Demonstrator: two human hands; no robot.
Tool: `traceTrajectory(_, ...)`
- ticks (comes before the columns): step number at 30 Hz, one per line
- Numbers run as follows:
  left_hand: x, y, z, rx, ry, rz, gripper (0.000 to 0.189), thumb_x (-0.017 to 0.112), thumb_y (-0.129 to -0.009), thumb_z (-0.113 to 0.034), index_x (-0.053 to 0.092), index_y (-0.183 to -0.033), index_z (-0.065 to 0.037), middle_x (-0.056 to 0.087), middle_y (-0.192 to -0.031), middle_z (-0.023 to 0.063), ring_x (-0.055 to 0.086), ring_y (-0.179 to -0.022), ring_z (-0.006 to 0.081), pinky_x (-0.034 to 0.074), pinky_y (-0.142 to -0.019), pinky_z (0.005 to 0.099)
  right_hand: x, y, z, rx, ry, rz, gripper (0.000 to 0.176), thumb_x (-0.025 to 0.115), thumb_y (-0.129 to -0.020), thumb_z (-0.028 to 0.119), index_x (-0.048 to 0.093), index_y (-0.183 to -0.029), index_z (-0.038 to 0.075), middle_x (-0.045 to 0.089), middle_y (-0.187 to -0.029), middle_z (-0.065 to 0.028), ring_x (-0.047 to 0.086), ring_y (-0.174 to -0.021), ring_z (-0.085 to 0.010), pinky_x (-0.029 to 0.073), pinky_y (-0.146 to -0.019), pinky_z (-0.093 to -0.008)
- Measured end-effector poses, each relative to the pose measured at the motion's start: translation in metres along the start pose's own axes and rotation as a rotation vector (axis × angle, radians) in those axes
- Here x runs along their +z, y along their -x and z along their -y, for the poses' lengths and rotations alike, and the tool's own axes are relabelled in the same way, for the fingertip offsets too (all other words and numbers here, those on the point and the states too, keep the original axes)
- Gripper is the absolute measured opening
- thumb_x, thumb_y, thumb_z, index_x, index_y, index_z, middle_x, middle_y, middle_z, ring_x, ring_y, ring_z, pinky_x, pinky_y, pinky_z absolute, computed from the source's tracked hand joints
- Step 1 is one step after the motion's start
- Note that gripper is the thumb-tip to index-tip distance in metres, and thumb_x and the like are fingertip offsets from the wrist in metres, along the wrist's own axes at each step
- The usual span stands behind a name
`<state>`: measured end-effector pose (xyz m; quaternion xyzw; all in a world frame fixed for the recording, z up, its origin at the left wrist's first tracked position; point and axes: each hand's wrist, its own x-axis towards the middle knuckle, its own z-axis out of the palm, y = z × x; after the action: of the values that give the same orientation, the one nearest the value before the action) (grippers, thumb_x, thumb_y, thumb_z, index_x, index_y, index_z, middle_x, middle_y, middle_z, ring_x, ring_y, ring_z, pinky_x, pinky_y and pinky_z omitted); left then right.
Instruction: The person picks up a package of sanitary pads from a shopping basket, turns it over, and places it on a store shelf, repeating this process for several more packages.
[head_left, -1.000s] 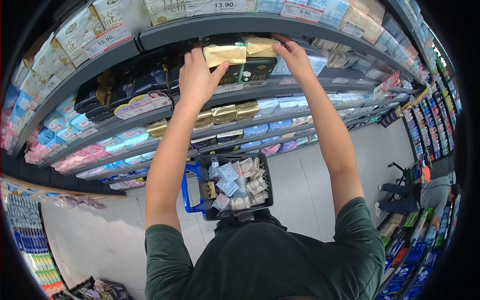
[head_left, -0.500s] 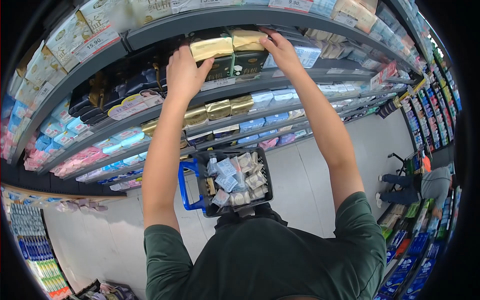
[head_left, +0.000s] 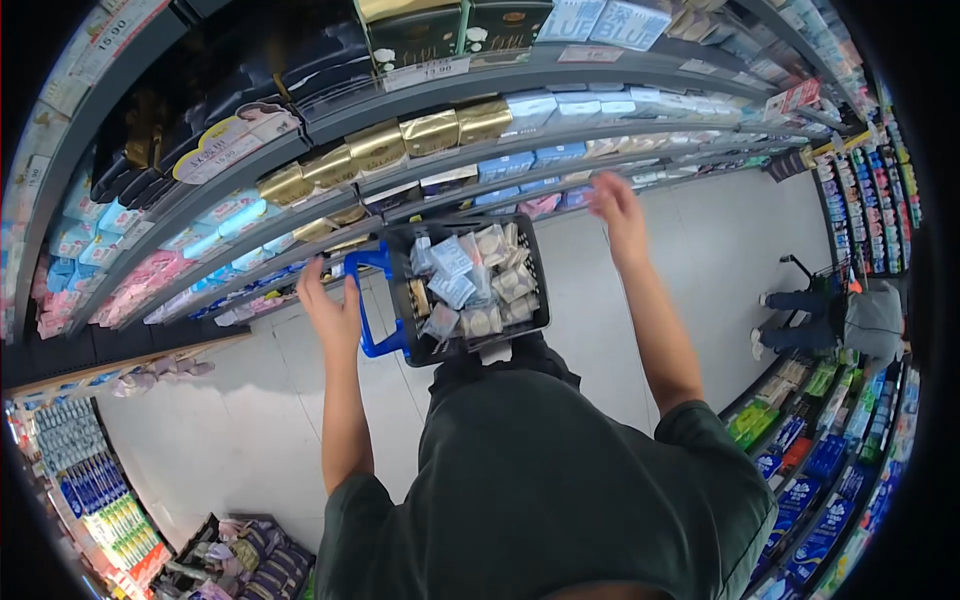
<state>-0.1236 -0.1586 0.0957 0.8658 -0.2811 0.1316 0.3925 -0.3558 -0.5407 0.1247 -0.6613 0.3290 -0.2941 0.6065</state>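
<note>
My left hand (head_left: 333, 308) hangs in the air just left of the basket's blue handle (head_left: 366, 303), fingers apart and holding nothing. On the other side, my right hand (head_left: 619, 215) is raised beyond the basket's right edge, slightly blurred, with its fingers apart and nothing in it. Between them stands a dark basket (head_left: 543, 290) holding several small blue-and-white and cream packets (head_left: 482, 280). Above, dark green packs (head_left: 415, 42) with pale tops sit on the upper shelf, away from both hands. Gold packs (head_left: 376, 147) line the shelf below them.
Long shelves (head_left: 420, 97) of tissue packs curve across the front. Another person (head_left: 868, 322) stands at the right beside a cart. More stocked shelves (head_left: 800, 500) are at the lower right, and a display (head_left: 100, 480) stands at the lower left. Pale floor tiles (head_left: 230, 440) lie below.
Both my hands have left the dark green packs and come down to either side of the basket. The view has shifted, so the shelves sit higher.
</note>
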Motion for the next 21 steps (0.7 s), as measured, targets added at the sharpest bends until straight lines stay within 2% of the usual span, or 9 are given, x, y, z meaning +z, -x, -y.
traceTrajectory(2, 0.012, 0.045, 0.057, -0.130, -0.134, 0.084, 0.056, 0.072, -0.080, -0.019, 0.048, -0.126, 0.003, 0.055, -0.121, 0.0231, 0.052, -0.112, 0.0379, 0.039, -0.099, 0.0437, -0.014, 0.035, -0.042, 0.213, -0.004, -0.052, 0.033, 0.056, -0.096, 0.020, 0.052, -0.124, 0.004, 0.060, -0.116, -0.0085, 0.063, -0.101, -0.0197, 0.049, -0.081, -0.0288)
traceTrajectory(3, 0.019, 0.061, 0.081, -0.133, -0.135, 0.093, 0.056, 0.072, -0.080, -0.019, 0.048, -0.126, 0.003, 0.055, -0.121, 0.0231, 0.052, -0.112, 0.0379, 0.039, -0.099, 0.0437, -0.017, 0.050, -0.055, 0.319, -0.019, -0.067, 0.033, 0.056, -0.095, 0.022, 0.052, -0.123, 0.005, 0.061, -0.114, -0.0073, 0.063, -0.100, -0.0186, 0.049, -0.081, -0.0287)
traceTrajectory(5, 0.034, 0.086, 0.114, -0.513, 0.173, 0.315, 0.061, 0.074, -0.080, -0.027, 0.048, -0.125, 0.004, 0.059, -0.113, 0.0216, 0.058, -0.104, 0.0320, 0.044, -0.092, 0.0402, -0.018, 0.073, -0.074, 0.383, -0.038, -0.084, 0.033, 0.057, -0.095, 0.022, 0.052, -0.123, 0.005, 0.061, -0.114, -0.0070, 0.063, -0.099, -0.0179, 0.048, -0.080, -0.0286)
traceTrajectory(6, 0.043, 0.090, 0.117, -0.511, 0.175, 0.321, 0.061, 0.074, -0.080, -0.027, 0.048, -0.125, 0.004, 0.059, -0.113, 0.0216, 0.058, -0.104, 0.0320, 0.044, -0.092, 0.0402, -0.017, 0.080, -0.080, 0.440, -0.061, -0.102, 0.033, 0.057, -0.095, 0.022, 0.052, -0.123, 0.005, 0.061, -0.113, -0.0067, 0.063, -0.098, -0.0173, 0.048, -0.080, -0.0285)
traceTrajectory(8, 0.068, 0.090, 0.116, -0.605, 0.254, 0.339, 0.060, 0.073, -0.080, -0.031, 0.050, -0.123, 0.004, 0.063, -0.107, 0.0175, 0.061, -0.096, 0.0256, 0.047, -0.086, 0.0366, -0.011, 0.087, -0.085, 0.457, -0.063, -0.100, 0.033, 0.057, -0.094, 0.021, 0.052, -0.123, 0.005, 0.061, -0.112, -0.0070, 0.063, -0.098, -0.0165, 0.048, -0.080, -0.0280)
traceTrajectory(9, 0.075, 0.085, 0.108, -0.686, 0.388, 0.405, 0.054, 0.072, -0.081, -0.029, 0.051, -0.120, 0.003, 0.063, -0.106, 0.0144, 0.062, -0.091, 0.0223, 0.048, -0.082, 0.0341, -0.008, 0.088, -0.086, 0.448, -0.047, -0.041, 0.033, 0.057, -0.094, 0.021, 0.052, -0.123, 0.005, 0.062, -0.112, -0.0072, 0.063, -0.097, -0.0165, 0.048, -0.080, -0.0281)
traceTrajectory(16, 0.083, 0.081, 0.073, -0.587, 0.317, 0.389, 0.047, 0.070, -0.082, -0.021, 0.050, -0.118, 0.002, 0.064, -0.104, 0.0117, 0.063, -0.082, 0.0182, 0.049, -0.078, 0.0316, 0.017, 0.098, -0.111, 0.413, 0.000, 0.155, 0.031, 0.054, -0.092, 0.011, 0.052, -0.121, 0.002, 0.064, -0.106, -0.0075, 0.063, -0.094, -0.0148, 0.048, -0.075, -0.0252)
traceTrajectory(19, 0.102, 0.087, 0.068, -0.550, 0.465, 0.371, 0.046, 0.065, -0.083, -0.010, 0.044, -0.122, 0.001, 0.062, -0.105, 0.0130, 0.061, -0.082, 0.0193, 0.049, -0.076, 0.0326, 0.025, 0.107, -0.130, 0.391, 0.011, 0.213, 0.030, 0.054, -0.090, 0.010, 0.053, -0.119, 0.002, 0.063, -0.100, -0.0057, 0.063, -0.089, -0.0130, 0.048, -0.073, -0.0252)
traceTrajectory(21, 0.114, 0.094, 0.063, -0.542, 0.524, 0.363, 0.044, 0.064, -0.083, -0.008, 0.045, -0.121, 0.001, 0.061, -0.104, 0.0129, 0.061, -0.083, 0.0194, 0.049, -0.077, 0.0325, 0.026, 0.112, -0.138, 0.405, 0.048, 0.229, 0.032, 0.055, -0.088, 0.007, 0.053, -0.118, 0.001, 0.064, -0.096, -0.0050, 0.063, -0.087, -0.0131, 0.049, -0.074, -0.0257)
